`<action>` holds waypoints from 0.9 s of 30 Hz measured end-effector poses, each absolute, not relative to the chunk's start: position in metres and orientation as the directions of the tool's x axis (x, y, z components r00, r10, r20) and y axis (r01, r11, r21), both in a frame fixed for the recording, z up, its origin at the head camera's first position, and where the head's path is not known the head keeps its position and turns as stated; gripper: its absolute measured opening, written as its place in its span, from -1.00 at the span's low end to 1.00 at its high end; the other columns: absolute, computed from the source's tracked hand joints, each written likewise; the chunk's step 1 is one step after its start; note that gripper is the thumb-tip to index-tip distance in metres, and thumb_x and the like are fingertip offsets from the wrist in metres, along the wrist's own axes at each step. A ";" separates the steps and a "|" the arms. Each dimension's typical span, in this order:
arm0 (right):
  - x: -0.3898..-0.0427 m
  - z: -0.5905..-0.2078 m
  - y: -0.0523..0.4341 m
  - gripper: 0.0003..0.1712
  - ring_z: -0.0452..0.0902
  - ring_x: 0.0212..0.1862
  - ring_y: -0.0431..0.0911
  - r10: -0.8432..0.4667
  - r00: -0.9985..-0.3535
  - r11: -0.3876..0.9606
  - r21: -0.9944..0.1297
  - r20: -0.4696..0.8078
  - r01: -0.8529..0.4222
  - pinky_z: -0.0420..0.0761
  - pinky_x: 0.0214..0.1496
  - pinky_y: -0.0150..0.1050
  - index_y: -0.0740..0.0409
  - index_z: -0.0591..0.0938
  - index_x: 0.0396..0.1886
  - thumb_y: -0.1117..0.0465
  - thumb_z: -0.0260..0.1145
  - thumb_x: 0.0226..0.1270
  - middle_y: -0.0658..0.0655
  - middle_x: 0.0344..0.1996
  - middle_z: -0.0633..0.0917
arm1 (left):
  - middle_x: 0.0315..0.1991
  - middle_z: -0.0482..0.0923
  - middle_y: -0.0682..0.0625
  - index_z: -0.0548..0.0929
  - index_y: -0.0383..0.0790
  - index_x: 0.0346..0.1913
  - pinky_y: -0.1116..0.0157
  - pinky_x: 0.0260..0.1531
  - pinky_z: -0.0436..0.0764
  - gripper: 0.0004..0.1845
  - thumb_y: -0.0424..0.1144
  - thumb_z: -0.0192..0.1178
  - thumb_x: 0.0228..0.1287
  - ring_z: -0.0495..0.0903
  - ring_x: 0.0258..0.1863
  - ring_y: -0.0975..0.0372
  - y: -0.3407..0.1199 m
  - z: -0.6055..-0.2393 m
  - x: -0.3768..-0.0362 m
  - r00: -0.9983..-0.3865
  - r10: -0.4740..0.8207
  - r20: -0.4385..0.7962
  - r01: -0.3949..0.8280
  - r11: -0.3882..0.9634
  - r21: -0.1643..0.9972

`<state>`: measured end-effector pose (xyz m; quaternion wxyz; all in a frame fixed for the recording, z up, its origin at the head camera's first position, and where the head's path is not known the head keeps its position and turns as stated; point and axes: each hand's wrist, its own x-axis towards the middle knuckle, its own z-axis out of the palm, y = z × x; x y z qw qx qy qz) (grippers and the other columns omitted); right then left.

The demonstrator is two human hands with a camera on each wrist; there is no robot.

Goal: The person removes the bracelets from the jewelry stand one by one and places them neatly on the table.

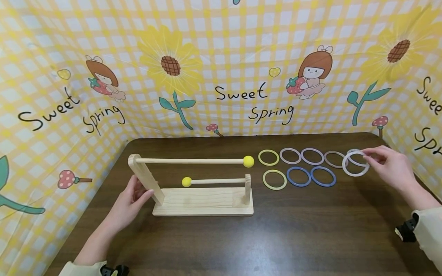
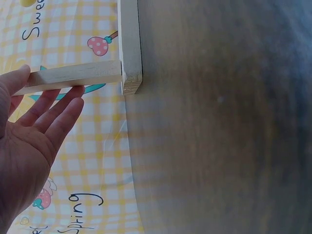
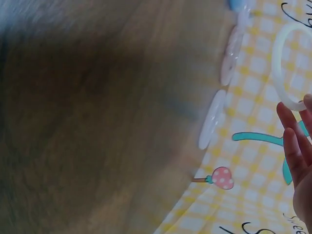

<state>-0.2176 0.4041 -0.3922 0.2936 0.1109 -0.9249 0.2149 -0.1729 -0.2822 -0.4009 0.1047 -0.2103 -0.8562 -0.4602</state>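
Note:
A pale wooden stand [image 1: 203, 211] has a tall post at its left end and a short one at its right. The upper rod [image 1: 193, 161] points right, the lower rod [image 1: 217, 181] left; each ends in a yellow ball. My left hand [image 1: 126, 203] pinches the tall post [image 2: 73, 77] between thumb and fingers. At the right, my right hand [image 1: 395, 167] pinches a white ring [image 1: 355, 174] by its edge. In the right wrist view this ring [image 3: 277, 63] is raised off the table. Behind it in the head view lies a pale ring [image 1: 358, 163].
Several rings lie in two rows right of the stand. They include yellow rings [image 1: 274, 188], lilac rings [image 1: 290, 162], a pinkish translucent ring [image 1: 333, 166] and blue rings [image 1: 298, 185]. The brown table [image 1: 293, 237] meets a checked cloth [image 1: 207, 23] at the back and sides.

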 end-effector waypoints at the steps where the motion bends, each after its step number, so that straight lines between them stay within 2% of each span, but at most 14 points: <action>1: -0.218 -0.394 0.406 -0.79 0.20 -0.42 -0.71 -0.090 -0.810 0.889 -0.320 0.579 -0.328 0.32 -0.54 -0.49 0.28 0.71 -0.22 0.48 0.43 0.10 0.02 -0.44 0.64 | 0.05 0.53 -0.41 0.17 -0.35 0.35 0.59 -0.06 0.47 -0.45 -0.53 0.09 0.38 0.48 0.03 0.50 -0.282 -0.401 -0.173 -0.889 0.265 0.374 0.458 0.487 0.743; 2: -0.219 -0.395 0.408 -0.79 0.21 -0.43 -0.69 -0.101 -0.814 0.894 -0.307 0.573 -0.327 0.32 -0.54 -0.47 0.27 0.71 -0.23 0.47 0.44 0.10 0.11 -0.44 0.65 | 0.05 0.53 -0.40 0.17 -0.34 0.36 0.59 -0.06 0.47 -0.44 -0.53 0.09 0.38 0.47 0.03 0.50 -0.282 -0.401 -0.173 -0.888 0.266 0.374 0.459 0.485 0.744; 4: -0.221 -0.398 0.412 -0.81 0.25 -0.46 -0.62 -0.120 -0.821 0.899 -0.291 0.558 -0.329 0.31 -0.56 -0.41 0.26 0.71 -0.25 0.45 0.44 0.09 0.15 -0.48 0.64 | 0.06 0.53 -0.40 0.16 -0.32 0.37 0.59 -0.06 0.46 -0.43 -0.52 0.10 0.38 0.46 0.04 0.51 -0.282 -0.401 -0.173 -0.890 0.267 0.370 0.456 0.485 0.746; 10: -0.227 -0.405 0.419 -0.85 0.28 -0.61 -0.31 -0.143 -0.890 0.914 -0.288 0.433 -0.287 0.25 -0.64 -0.26 0.20 0.70 -0.24 0.38 0.41 0.17 -0.03 -0.62 0.52 | 0.07 0.53 -0.39 0.16 -0.35 0.36 0.59 -0.06 0.46 -0.43 -0.52 0.10 0.38 0.46 0.05 0.50 -0.283 -0.401 -0.172 -0.893 0.262 0.367 0.451 0.494 0.744; 13: -0.230 -0.408 0.420 -0.86 0.29 -0.61 -0.27 -0.151 -0.921 0.917 -0.297 0.359 -0.266 0.26 -0.64 -0.26 0.22 0.70 -0.22 0.36 0.39 0.21 -0.01 -0.58 0.57 | 0.07 0.53 -0.39 0.16 -0.36 0.36 0.59 -0.06 0.47 -0.45 -0.51 0.10 0.39 0.47 0.05 0.47 -0.283 -0.401 -0.172 -0.895 0.259 0.364 0.447 0.504 0.739; 20: -0.239 -0.410 0.415 -0.86 0.53 -0.47 -0.11 -0.199 -0.943 0.914 -0.298 0.267 -0.277 0.38 -0.58 -0.24 0.26 0.71 -0.22 0.35 0.40 0.21 0.21 -0.39 0.72 | 0.07 0.53 -0.38 0.16 -0.35 0.35 0.58 -0.08 0.48 -0.47 -0.49 0.09 0.41 0.50 0.04 0.41 -0.283 -0.400 -0.171 -0.897 0.262 0.356 0.442 0.517 0.733; 27: -0.244 -0.412 0.412 -0.91 0.49 -0.42 -0.11 -0.239 -0.955 0.910 -0.303 0.173 -0.283 0.41 -0.49 -0.20 0.24 0.72 -0.28 0.33 0.40 0.22 0.20 -0.36 0.72 | 0.08 0.53 -0.36 0.15 -0.33 0.37 0.58 -0.09 0.48 -0.46 -0.46 0.08 0.42 0.55 0.04 0.16 -0.283 -0.399 -0.171 -0.901 0.265 0.342 0.433 0.535 0.726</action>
